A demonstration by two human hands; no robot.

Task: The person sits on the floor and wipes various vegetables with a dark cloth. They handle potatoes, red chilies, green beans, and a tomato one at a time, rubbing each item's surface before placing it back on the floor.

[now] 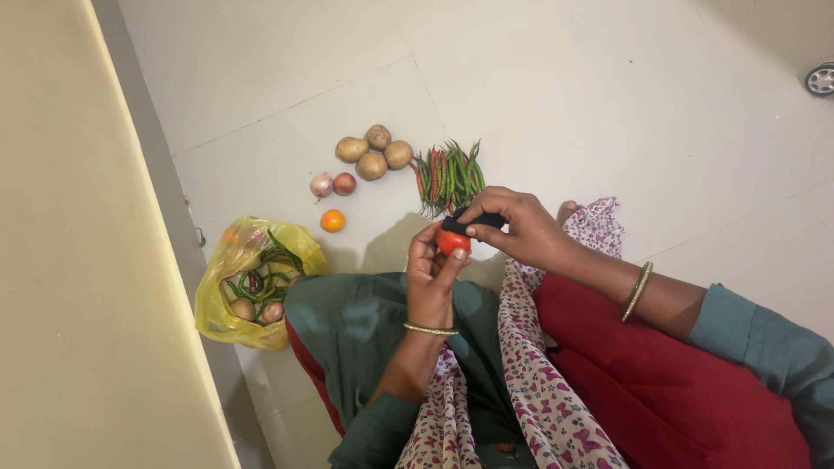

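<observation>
Tomato [452, 242]: small, red, held above the lap, just below the chilli pile [448, 178].
Left hand [430, 278]: fingers closed round the tomato from beneath.
Right hand [521, 227]: clamped on a black object [473, 222] touching the tomato's top; its kind cannot be told.
Handling: judged light, smooth, thin-skinned, bruises easily; cradle the sides, avoid squeezing.
Potatoes [373, 152]: beyond the chillies, to the left.
</observation>
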